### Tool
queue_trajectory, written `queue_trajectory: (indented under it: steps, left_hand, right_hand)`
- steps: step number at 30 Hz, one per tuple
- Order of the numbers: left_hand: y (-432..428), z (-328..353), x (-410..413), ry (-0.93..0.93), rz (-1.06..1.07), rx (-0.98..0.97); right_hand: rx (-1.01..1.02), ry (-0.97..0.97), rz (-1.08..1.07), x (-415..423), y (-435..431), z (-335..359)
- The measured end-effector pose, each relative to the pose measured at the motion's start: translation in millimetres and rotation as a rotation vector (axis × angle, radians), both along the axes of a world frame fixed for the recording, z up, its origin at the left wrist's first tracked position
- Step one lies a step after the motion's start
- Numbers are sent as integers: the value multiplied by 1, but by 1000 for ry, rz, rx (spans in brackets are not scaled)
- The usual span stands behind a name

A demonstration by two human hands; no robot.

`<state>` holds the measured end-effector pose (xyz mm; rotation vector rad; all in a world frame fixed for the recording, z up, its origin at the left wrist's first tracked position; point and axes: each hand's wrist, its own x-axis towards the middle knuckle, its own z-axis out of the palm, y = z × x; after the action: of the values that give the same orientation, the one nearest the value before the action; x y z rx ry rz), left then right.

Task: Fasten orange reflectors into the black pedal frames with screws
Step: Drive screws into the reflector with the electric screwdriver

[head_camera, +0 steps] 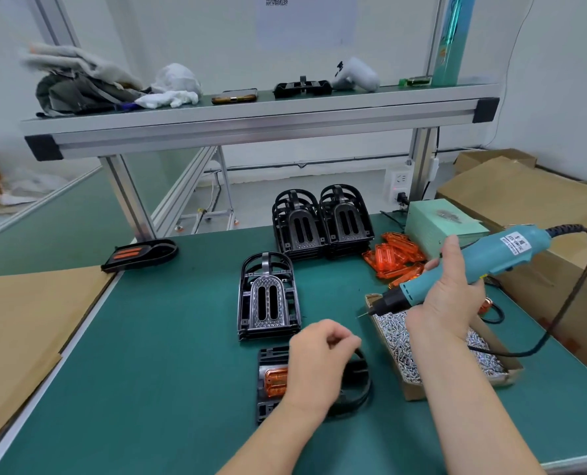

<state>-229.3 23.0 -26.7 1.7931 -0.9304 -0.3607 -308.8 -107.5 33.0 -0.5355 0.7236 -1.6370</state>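
Observation:
A black pedal frame (271, 385) lies on the green mat near me with an orange reflector (275, 382) seated in it. My left hand (316, 365) hovers over this frame with curled fingers; whether it pinches a screw is hidden. My right hand (449, 296) grips a teal electric screwdriver (470, 265), its bit pointing left above a cardboard box of screws (408, 344). A short stack of empty black frames (268, 296) stands behind the near frame. Two taller stacks (322, 224) stand further back. Loose orange reflectors (394, 258) are piled to their right.
A finished pedal (138, 255) with orange strips lies at the mat's left edge beside cardboard (28, 320). A pale green power box (439, 224) sits at the back right, the screwdriver's cable (566, 303) looping over the table. Cardboard cartons (524, 190) stand at right. A shelf (251, 111) spans above.

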Motion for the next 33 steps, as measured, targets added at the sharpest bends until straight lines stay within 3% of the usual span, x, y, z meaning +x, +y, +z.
queue_trajectory:
  steps: [7, 27, 33]
  left_hand:
    - [29, -4, 21, -62, 77, -10]
    - [47, -3, 24, 77, 93, -102]
    - [49, -3, 25, -21, 103, -103]
  right_hand:
    - [-17, -10, 121, 16, 24, 5]
    - [-45, 53, 209, 36, 47, -1]
    - [-46, 68, 218, 38, 48, -1]
